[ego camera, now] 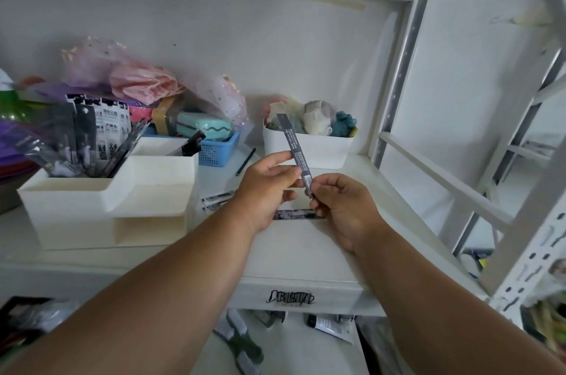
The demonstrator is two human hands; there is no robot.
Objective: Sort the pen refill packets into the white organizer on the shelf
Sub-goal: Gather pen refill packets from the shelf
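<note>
Above the shelf [306, 239] both hands — left hand [266, 187], right hand [344, 206] — pinch one refill packet [296, 151]

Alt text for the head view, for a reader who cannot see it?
Both hands, left hand and right hand, hold one dark pen refill packet upright above a white shelf. To the left stands the white organizer, its back compartment already full of packets; more lie loose on the shelf.

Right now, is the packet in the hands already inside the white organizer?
No. Both the left hand and right hand pinch the dark packet in the air, right of the white organizer.
</note>
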